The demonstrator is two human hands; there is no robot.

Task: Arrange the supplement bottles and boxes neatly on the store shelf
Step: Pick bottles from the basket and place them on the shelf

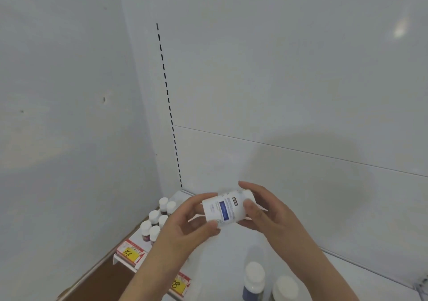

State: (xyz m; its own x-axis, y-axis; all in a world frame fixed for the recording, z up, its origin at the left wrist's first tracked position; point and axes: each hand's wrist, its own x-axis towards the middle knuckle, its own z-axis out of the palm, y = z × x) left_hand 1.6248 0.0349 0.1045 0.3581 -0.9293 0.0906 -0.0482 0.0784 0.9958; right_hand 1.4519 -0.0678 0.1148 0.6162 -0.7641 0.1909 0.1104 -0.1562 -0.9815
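White store shelf (231, 249) in a pale grey-white corner, viewed from above. Nearest the camera, at bottom right: two white-capped bottles standing upright side by side on the shelf, one with dark blue contents (253, 282), the other paler (284, 288), both cut off by the frame edge. Along the shelf's front lip: two red-and-yellow price tags (130, 251), handwritten figures on the yellow, the second (180, 285) partly hidden behind the left forearm. Above mid-shelf, held clear of the surface: white cylindrical supplement bottle with a blue label panel (225, 209), lying on its side. Left hand (185, 226) gripping its left end, thumb beneath and fingers curled over the top. Right hand (266, 210) gripping its right end, fingers wrapped behind and thumb on the front. Further back at left: cluster of six small dark bottles with white caps (157, 219), upright in two rows, close together. Beyond: slotted upright strip (169, 106) in the corner and a plain back panel (289, 80) with one horizontal seam.
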